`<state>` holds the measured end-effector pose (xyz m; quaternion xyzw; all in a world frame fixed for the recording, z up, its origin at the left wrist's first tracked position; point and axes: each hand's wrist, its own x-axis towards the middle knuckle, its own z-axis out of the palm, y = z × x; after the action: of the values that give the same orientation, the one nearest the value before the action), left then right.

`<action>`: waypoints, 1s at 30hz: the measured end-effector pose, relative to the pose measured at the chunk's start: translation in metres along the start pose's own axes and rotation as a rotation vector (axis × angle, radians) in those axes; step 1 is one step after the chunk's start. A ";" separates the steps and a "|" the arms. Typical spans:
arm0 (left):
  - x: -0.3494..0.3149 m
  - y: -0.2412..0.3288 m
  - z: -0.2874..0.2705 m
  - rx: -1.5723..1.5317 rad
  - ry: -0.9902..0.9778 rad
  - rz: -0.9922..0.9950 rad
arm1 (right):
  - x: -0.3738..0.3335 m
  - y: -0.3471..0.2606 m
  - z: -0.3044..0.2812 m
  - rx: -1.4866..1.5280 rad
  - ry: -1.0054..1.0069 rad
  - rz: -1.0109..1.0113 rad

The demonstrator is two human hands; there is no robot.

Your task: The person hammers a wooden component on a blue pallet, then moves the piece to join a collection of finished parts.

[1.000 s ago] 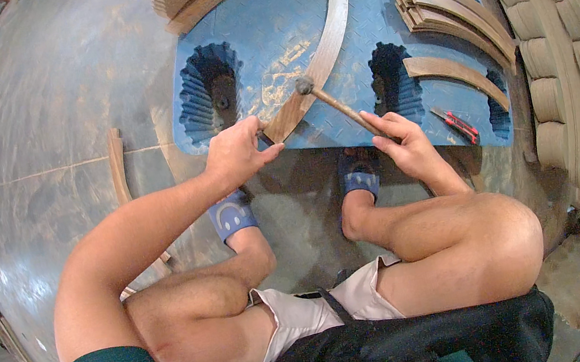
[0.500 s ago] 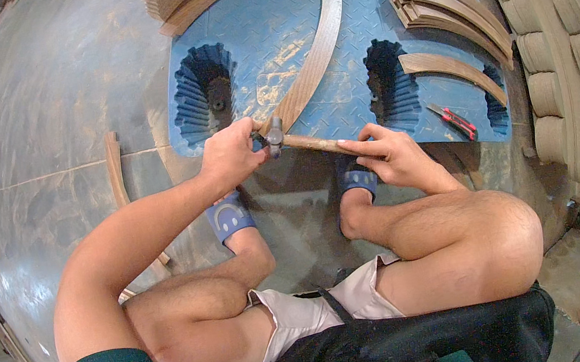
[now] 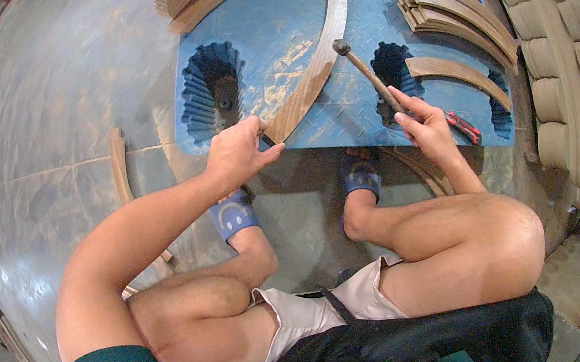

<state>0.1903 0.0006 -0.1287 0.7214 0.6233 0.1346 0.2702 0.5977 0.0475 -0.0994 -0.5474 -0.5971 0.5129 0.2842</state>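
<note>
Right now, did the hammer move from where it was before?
Yes. Against the blue pallet, the hammer has moved up and to the right in the view, its head now away from the near end of the curved wooden strip.

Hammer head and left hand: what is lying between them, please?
In the head view, the curved wooden strip runs between the hammer head and the left hand.
</note>
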 end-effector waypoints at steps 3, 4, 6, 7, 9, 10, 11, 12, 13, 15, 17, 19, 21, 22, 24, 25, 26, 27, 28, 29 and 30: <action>-0.001 0.001 0.000 0.004 0.028 0.028 | -0.008 -0.010 0.013 -0.006 -0.106 -0.066; -0.001 0.002 0.000 -0.001 0.016 0.013 | -0.009 -0.014 0.016 -0.049 -0.151 -0.096; 0.000 0.006 -0.001 -0.017 -0.009 -0.012 | -0.012 -0.029 0.021 -0.139 -0.235 -0.155; 0.001 0.007 -0.002 -0.015 -0.014 -0.010 | -0.014 -0.029 0.023 -0.109 -0.264 -0.128; 0.005 0.010 -0.003 -0.016 -0.021 -0.001 | -0.018 -0.034 0.024 -0.103 -0.259 -0.086; 0.007 0.012 -0.001 -0.012 -0.027 0.008 | -0.020 -0.037 0.023 -0.102 -0.253 -0.065; 0.004 0.009 -0.004 0.006 -0.031 -0.004 | -0.016 -0.032 0.026 -0.106 -0.261 -0.062; 0.001 0.008 -0.005 0.024 -0.035 -0.014 | -0.013 -0.024 0.029 -0.111 -0.267 -0.058; -0.001 0.006 -0.007 0.026 -0.042 -0.031 | -0.010 -0.019 0.032 -0.116 -0.272 -0.054; 0.001 0.007 -0.006 0.006 -0.060 -0.042 | -0.012 -0.019 0.031 0.010 -0.260 0.029; 0.000 0.006 -0.005 0.018 -0.047 -0.033 | -0.013 -0.019 0.032 0.131 -0.241 0.101; -0.003 0.002 -0.004 0.028 -0.039 -0.042 | -0.012 -0.024 0.034 0.243 -0.219 0.163; 0.003 0.006 -0.003 0.016 -0.038 -0.021 | -0.009 -0.015 0.023 0.256 -0.171 0.204; 0.005 0.008 -0.002 0.013 -0.039 -0.015 | -0.006 -0.011 0.017 0.264 -0.149 0.224; 0.003 0.007 -0.002 0.024 -0.043 -0.023 | 0.000 -0.006 0.017 0.245 -0.098 0.250; 0.003 0.007 -0.002 0.016 -0.037 -0.027 | 0.004 -0.001 0.017 0.233 -0.077 0.245; 0.001 0.007 -0.003 0.007 -0.031 -0.034 | 0.008 0.002 0.017 0.221 -0.058 0.241; 0.001 0.009 -0.003 -0.003 -0.026 -0.039 | 0.013 0.005 0.018 0.222 -0.034 0.246; 0.001 0.009 -0.003 0.000 -0.021 -0.041 | 0.015 0.008 0.019 0.224 -0.022 0.247; 0.001 0.011 -0.003 0.001 -0.017 -0.040 | 0.016 0.011 0.020 0.225 -0.009 0.248; 0.002 0.012 -0.002 0.002 -0.013 -0.037 | 0.015 0.014 0.021 0.226 0.006 0.249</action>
<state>0.1996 0.0021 -0.1202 0.7107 0.6351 0.1243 0.2759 0.5800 0.0539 -0.1221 -0.5833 -0.4622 0.6064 0.2800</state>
